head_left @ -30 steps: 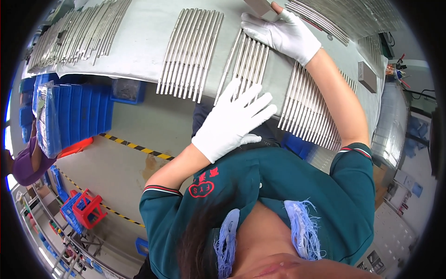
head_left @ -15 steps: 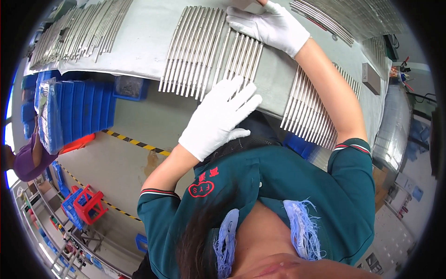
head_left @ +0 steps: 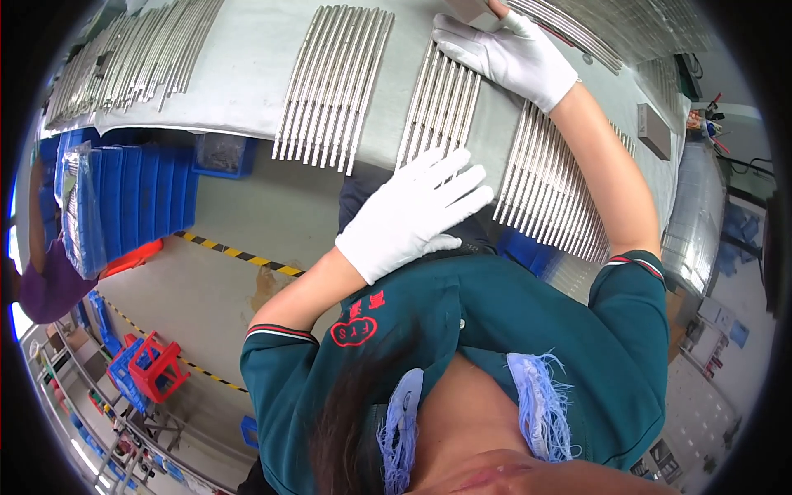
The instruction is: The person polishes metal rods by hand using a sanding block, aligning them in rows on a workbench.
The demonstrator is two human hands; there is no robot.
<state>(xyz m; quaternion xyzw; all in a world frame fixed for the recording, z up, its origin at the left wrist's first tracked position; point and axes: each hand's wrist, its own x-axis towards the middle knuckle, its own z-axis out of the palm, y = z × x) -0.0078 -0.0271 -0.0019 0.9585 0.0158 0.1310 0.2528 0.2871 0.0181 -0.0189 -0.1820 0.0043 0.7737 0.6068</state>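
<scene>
A middle row of thin metal rods (head_left: 437, 103) lies side by side on the table, between a left row of rods (head_left: 334, 87) and a right row of rods (head_left: 553, 181). My left hand (head_left: 421, 214), in a white glove, is open with fingers spread at the near ends of the middle row. At its far ends, my white-gloved right hand (head_left: 511, 62) lies along the rods. A greyish block (head_left: 469, 11), partly cut off by the top edge, sits between the fingers of that hand, one with a bare tip.
Many loose rods (head_left: 140, 54) lie on the far left of the pale-covered table (head_left: 239, 74). Another block (head_left: 654, 132) stands at the right. Blue bins (head_left: 148, 190) are stacked beside the table, near a person in a purple sleeve (head_left: 58, 285). A red stool (head_left: 157, 367) stands lower left.
Both hands have moved right together with the middle row of rods. The gap to the left row is wider, and the middle row is closer to the right one.
</scene>
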